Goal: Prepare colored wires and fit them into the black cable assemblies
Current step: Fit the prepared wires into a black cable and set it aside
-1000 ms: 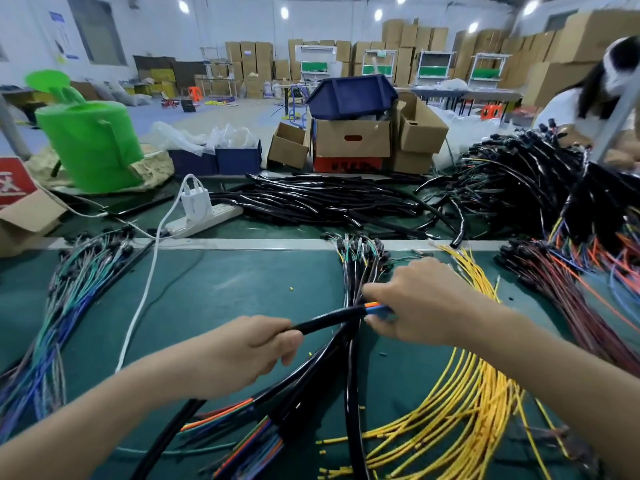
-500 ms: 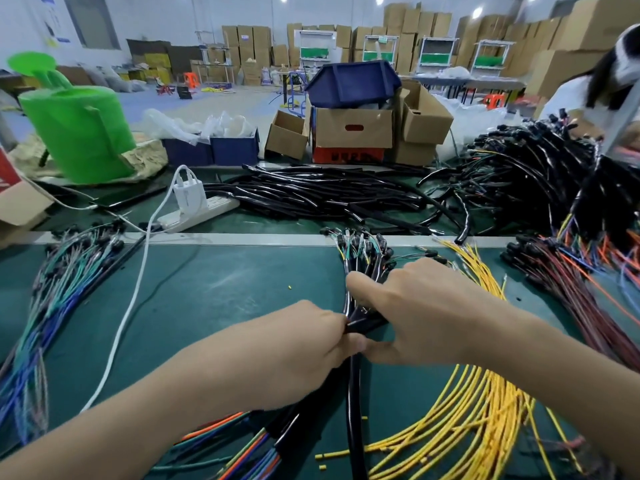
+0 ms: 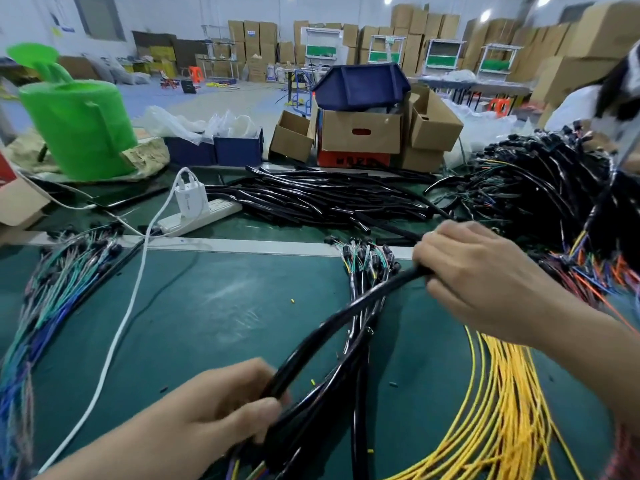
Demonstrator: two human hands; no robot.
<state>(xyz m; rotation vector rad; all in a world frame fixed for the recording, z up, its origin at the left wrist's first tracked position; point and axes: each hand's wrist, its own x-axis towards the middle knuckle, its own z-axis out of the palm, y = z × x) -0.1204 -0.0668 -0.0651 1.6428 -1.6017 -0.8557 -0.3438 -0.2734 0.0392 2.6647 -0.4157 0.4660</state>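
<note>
Since half a second ago the two hands have drawn apart: they met at the middle of the worktop (image 3: 225, 306) then, and now a black sleeved cable (image 3: 346, 313) runs taut between them. Its upper end sits to the right of the white power strip (image 3: 207, 214) and slightly nearer the person, where the right hand (image 3: 485, 271) holds it with fingers curled round it, raised off the worktop. Its lower end lies well nearer the person than the power strip, where the left hand (image 3: 221, 414) grips it with fingers and thumb wrapped round the sleeve. Coloured wire ends (image 3: 249, 472) show below that hand at the frame's bottom edge. Under the stretched cable, nearer and to the right of the power strip, lies a bundle of black cable assemblies (image 3: 363, 268) with small connectors and green and yellow leads at its far end. Farther right again and close to the person, a fan of yellow wires (image 3: 502, 410) spreads over the worktop, and red, orange and blue wires (image 3: 606, 282) lie past the right hand. Left of the power strip a bundle of green and blue wires (image 3: 52, 289) trails toward the person. A white charger (image 3: 188, 197) is plugged into the strip, and its white cord (image 3: 117, 327) runs toward the person. Just right of the strip lies a pile of black tubing (image 3: 329, 199); behind and left of it stands a green watering can (image 3: 79, 126).
</note>
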